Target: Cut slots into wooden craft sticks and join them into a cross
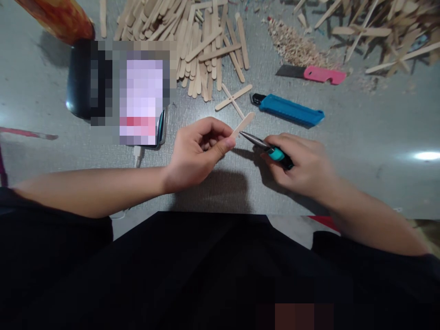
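Note:
My left hand (202,151) pinches a wooden popsicle stick (244,123) between thumb and fingers, its free end pointing up and to the right. In my right hand (302,162) are long-nose pliers (263,144) with teal and black handles. Their metal tip is at the stick's lower right edge; whether it touches, I cannot tell. Just beyond the held stick lie two crossed popsicle sticks (228,101) on the table. A blue box cutter (292,109) rests behind the pliers.
A large pile of popsicle sticks (202,50) spreads at the back. Behind the box cutter are a pink-handled knife (325,74), wood shavings (292,43) and more crossed sticks (388,32). To the left are a blurred-out phone (144,101), a dark rounded object (80,82) and a paintbrush (29,133).

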Motion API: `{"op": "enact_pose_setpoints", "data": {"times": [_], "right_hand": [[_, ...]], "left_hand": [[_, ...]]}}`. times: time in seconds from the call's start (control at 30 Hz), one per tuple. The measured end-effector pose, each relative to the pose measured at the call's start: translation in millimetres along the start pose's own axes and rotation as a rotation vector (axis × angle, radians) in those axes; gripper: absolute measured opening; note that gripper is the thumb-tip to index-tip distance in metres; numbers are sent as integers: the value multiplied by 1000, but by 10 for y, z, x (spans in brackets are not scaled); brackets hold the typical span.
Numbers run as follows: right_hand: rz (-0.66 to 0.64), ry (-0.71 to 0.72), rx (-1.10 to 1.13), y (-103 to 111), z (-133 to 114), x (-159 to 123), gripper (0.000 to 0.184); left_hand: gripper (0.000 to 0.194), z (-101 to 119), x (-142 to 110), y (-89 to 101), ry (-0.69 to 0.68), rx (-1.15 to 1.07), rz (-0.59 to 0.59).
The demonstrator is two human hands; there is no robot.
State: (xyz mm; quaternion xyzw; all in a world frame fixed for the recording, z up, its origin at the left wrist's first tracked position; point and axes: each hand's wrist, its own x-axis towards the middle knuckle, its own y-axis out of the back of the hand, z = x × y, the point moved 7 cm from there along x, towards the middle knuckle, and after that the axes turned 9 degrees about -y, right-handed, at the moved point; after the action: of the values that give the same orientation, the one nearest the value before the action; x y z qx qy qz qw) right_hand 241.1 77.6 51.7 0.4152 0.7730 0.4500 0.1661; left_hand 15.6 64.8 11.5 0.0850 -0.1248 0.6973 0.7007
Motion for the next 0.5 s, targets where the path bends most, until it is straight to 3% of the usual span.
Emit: {"op": "enact_pose_setpoints", "data": {"times": [0.3,0.5], "right_hand": [[30,60,51,-2,-22,4,24],[-16,50,30,-34,-15,0,29]], "left_hand": [[49,-95,10,-112,138,-195,-133],[53,-96,-40,-212,248,-326,-222]]}}
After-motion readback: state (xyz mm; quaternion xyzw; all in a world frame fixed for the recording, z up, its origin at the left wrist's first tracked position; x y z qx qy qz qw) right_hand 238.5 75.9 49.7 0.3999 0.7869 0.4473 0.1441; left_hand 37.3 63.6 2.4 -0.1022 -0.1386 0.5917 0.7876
